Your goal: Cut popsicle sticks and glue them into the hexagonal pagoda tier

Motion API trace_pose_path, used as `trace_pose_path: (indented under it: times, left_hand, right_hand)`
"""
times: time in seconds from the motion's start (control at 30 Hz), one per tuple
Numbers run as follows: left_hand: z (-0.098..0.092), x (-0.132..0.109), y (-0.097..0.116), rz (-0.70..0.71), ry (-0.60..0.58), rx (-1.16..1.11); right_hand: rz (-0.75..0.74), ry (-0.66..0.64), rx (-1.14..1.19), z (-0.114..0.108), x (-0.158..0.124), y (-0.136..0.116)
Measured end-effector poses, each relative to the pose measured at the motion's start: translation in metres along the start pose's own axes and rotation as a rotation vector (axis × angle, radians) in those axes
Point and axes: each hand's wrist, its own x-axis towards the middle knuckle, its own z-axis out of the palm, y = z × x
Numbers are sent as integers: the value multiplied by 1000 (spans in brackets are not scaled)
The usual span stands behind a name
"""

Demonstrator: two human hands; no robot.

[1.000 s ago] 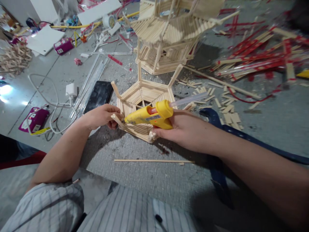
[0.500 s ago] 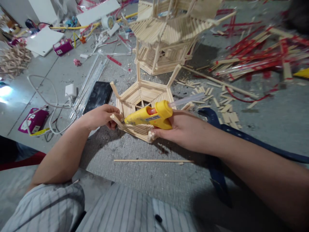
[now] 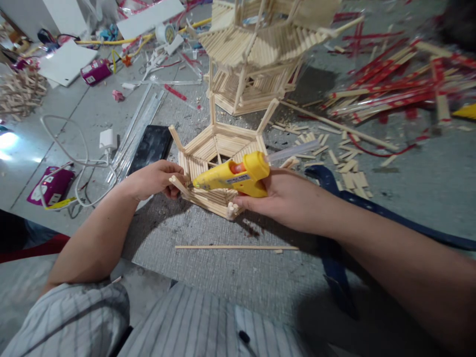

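Note:
My right hand (image 3: 282, 198) grips a yellow glue gun (image 3: 234, 177) with a clear glue stick (image 3: 293, 150) poking out of its back. Its nozzle points left at the near left corner of a small hexagonal wooden-stick frame (image 3: 219, 144) lying on the grey floor. My left hand (image 3: 158, 178) pinches a short wooden stick (image 3: 177, 184) at that same corner, right by the nozzle. A taller hexagonal stick tower (image 3: 256, 54) stands just behind the frame.
A long thin stick (image 3: 236, 247) lies in front of the frame. A black phone (image 3: 150, 146), a white charger (image 3: 107, 140) with cable and a magenta box (image 3: 52, 184) lie at left. Red-wrapped chopsticks (image 3: 394, 84) and cut stick bits (image 3: 345, 166) litter the right. A dark blue cord (image 3: 334, 188) runs under my right arm.
The glue gun has tilted slightly, its rear lifted a little. Both hands stay at the frame's near left corner.

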Motion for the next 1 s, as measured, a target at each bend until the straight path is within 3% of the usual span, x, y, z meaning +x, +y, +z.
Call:
trace_pose_path:
  times: [0.23, 0.57, 1.0]
  left_hand:
    - [-2, 1, -3, 1, -12, -1]
    - [-2, 1, -3, 7, -6, 10]
    - [-2, 0, -2, 2, -4, 7]
  right_hand:
    - [-62, -9, 43, 3, 0, 3]
    - [17, 8, -63, 1, -4, 5]
    - [-51, -13, -96, -2, -2, -5]
